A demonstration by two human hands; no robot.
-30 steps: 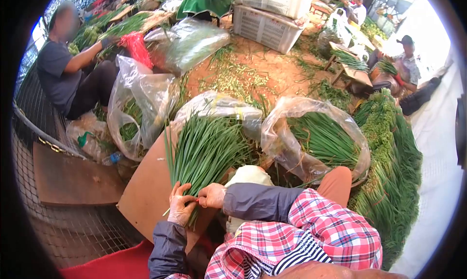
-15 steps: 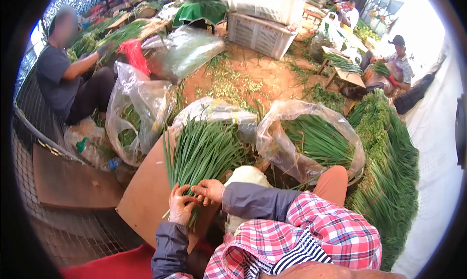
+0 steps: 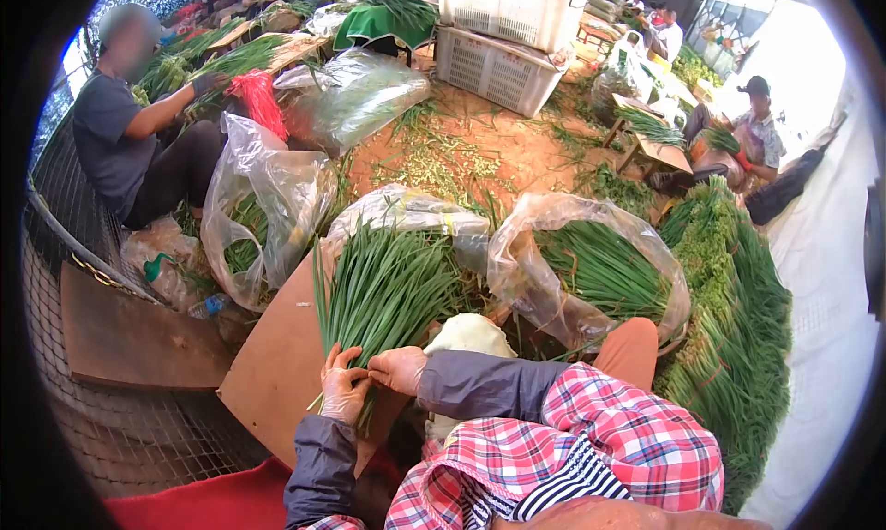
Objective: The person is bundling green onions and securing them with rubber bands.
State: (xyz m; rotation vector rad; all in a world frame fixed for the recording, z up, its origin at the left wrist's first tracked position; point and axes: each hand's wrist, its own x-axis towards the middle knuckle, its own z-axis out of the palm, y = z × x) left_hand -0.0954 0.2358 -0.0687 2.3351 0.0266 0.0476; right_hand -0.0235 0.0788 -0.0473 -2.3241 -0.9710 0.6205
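Observation:
A fanned bunch of green chives [image 3: 383, 276] lies on a brown board [image 3: 277, 345] before me, its leaf tips pointing away. My left hand [image 3: 343, 387], in a thin clear glove, is wrapped round the lower stems, and a few stem ends poke out below it. Beside it, almost touching, my right hand [image 3: 399, 369] is closed with its fingertips pinched at the edge of the stems. What those fingertips pinch is too small to make out. Just right of the board stands an open plastic bag [image 3: 678, 295] full of chives [image 3: 604, 267].
A tall heap of chives [image 3: 729, 345] lines the right side. Another clear bag [image 3: 226, 188] stands at left, near a seated person [image 3: 120, 124]. Stacked white crates [image 3: 503, 68] stand on the littered floor [image 3: 443, 161]. Another person [image 3: 757, 128] sits far right.
My right hand's fingers have drawn together against the stems beside my left hand. The left hand keeps its hold. The seated person at left has shifted an arm slightly.

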